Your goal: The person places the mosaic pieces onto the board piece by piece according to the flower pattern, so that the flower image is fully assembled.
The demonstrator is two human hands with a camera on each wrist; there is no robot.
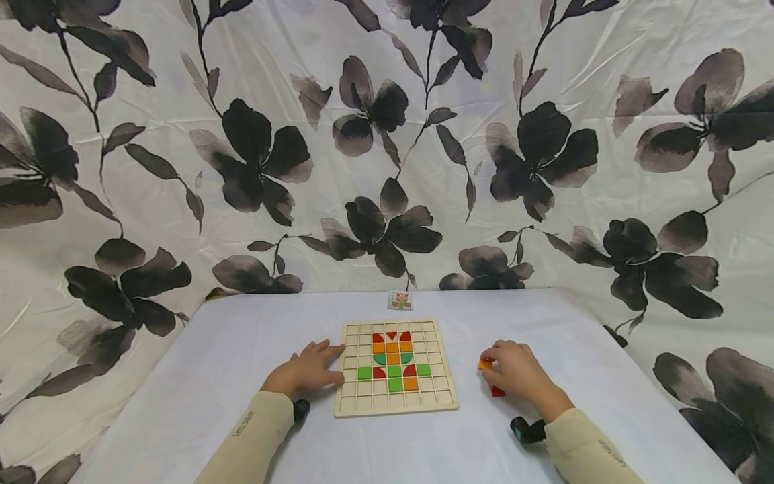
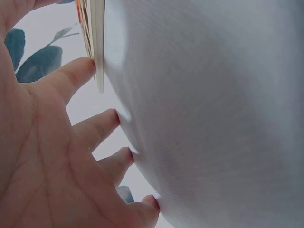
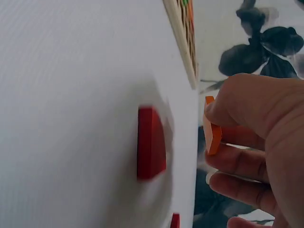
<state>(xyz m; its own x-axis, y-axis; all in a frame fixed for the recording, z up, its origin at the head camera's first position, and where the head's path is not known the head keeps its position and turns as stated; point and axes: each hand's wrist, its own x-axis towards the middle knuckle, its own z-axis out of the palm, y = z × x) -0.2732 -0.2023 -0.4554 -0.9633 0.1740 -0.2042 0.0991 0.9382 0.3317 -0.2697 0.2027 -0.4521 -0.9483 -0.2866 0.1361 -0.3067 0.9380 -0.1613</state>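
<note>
A wooden grid board [image 1: 363,405] lies on the white table, with red, orange and green tiles set in a figure over its middle. My left hand [image 1: 307,372] is at the board's left edge, its fingers spread; in the left wrist view a fingertip touches the board's rim [image 2: 99,42]. Right of the board, my right hand [image 1: 517,370] pinches an orange tile [image 3: 212,133] between thumb and fingers, held off the table. Below that hand lies a red tile [image 3: 152,142]. Part of another red piece [image 3: 175,221] shows at the lower edge of the right wrist view.
A small picture card [image 1: 400,300] with a coloured pattern lies at the table's far edge, behind the board. Floral cloth [image 1: 387,134] hangs behind the white table [image 1: 242,336]. Dark straps with a camera sit at both wrists.
</note>
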